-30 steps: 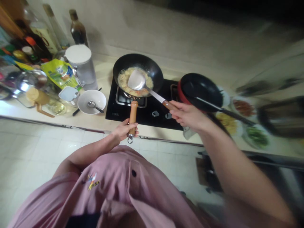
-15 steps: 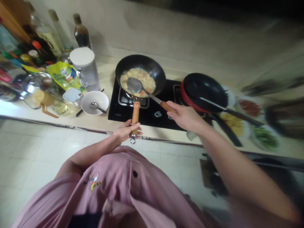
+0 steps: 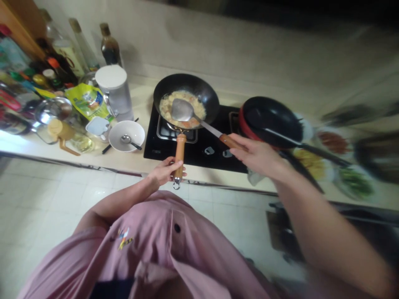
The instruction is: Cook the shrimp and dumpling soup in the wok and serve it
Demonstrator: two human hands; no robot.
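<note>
A black wok (image 3: 208,93) stands on the left burner of the stove, its wooden handle pointing toward me. My left hand (image 3: 165,170) is closed around that handle near its metal ring. Inside the wok lies a pale yellow, soupy food (image 3: 196,109) with orange bits. My right hand (image 3: 255,153) grips the wooden handle of a metal spatula (image 3: 183,111). The spatula's wide blade is over the food and hides part of it; whether it touches the food I cannot tell.
Right of the wok, a red-and-black pan (image 3: 271,118) sits on the black stove (image 3: 199,151), a long-handled utensil (image 3: 314,154) across it. Plates with red pieces (image 3: 333,142), yellow pieces (image 3: 308,162) and greens (image 3: 355,182) stand farther right. At left are a white bowl (image 3: 118,139), a pitcher (image 3: 116,93) and several bottles.
The spatula blade and my right hand have shifted slightly right, and the blade's face now looks brighter. My left hand keeps its hold on the wok handle. The whole view has shifted a little.
</note>
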